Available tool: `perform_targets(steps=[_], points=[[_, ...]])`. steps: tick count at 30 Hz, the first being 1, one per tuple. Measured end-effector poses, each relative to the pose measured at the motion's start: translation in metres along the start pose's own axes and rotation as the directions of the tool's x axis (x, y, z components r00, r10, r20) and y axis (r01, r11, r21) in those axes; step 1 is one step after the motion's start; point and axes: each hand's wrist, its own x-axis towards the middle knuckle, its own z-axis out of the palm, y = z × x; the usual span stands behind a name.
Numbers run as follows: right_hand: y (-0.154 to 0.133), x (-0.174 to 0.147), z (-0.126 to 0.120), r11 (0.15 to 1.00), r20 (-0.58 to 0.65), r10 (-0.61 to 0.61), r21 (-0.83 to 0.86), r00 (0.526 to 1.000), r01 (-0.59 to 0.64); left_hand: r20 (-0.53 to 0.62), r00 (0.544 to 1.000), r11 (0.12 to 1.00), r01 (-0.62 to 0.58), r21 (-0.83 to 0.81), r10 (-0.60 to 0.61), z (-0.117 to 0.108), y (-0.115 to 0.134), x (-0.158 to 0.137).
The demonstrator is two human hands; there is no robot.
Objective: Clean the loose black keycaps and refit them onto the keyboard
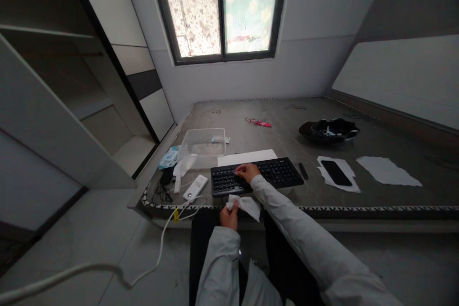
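A black keyboard (279,172) lies near the front edge of the mattress. Over its middle-left keys is my right hand (248,172), the fingers bent and drawn together at the tips. Whether they pinch something small, I cannot make out. Below the keyboard's front edge, my left hand (229,217) is closed on a crumpled white tissue (251,206), which hangs out to the right. A white sheet of paper (247,157) lies just behind the keyboard.
To the left stand a clear plastic box (204,141), a blue packet (169,157) and a white power strip (195,187) with its cord. On the right are a phone (336,173) on white paper, another paper piece (389,170), and a black cap (333,131). A red item (260,123) lies farther back.
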Motion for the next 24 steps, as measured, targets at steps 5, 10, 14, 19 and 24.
perform_targets(steps=[5, 10, 14, 19, 24], points=[[0.003, 0.020, 0.012, 0.996, 0.078, 0.021, -0.089, 0.997, -0.014, -0.009, 1.000, 0.999, 0.005, -0.044, -0.005, 0.000, -0.002, 0.002], [0.012, 0.025, 0.017, 0.983, 0.117, 0.092, -0.171, 0.989, -0.071, -0.029, 1.000, 0.999, -0.008, -0.050, 0.006, 0.003, -0.007, 0.003], [0.014, 0.025, 0.019, 0.976, 0.144, 0.120, -0.199, 0.982, -0.090, -0.041, 0.999, 0.999, 0.005, -0.049, -0.007, 0.003, -0.006, 0.004], [0.012, 0.025, 0.020, 0.972, 0.151, 0.130, -0.216, 0.980, -0.095, -0.043, 0.999, 0.998, 0.009, -0.058, -0.012, 0.004, -0.004, 0.003], [0.009, 0.022, 0.021, 0.970, 0.152, 0.126, -0.225, 0.980, -0.090, -0.060, 0.998, 0.997, 0.004, -0.075, -0.008, 0.006, -0.005, 0.003]])
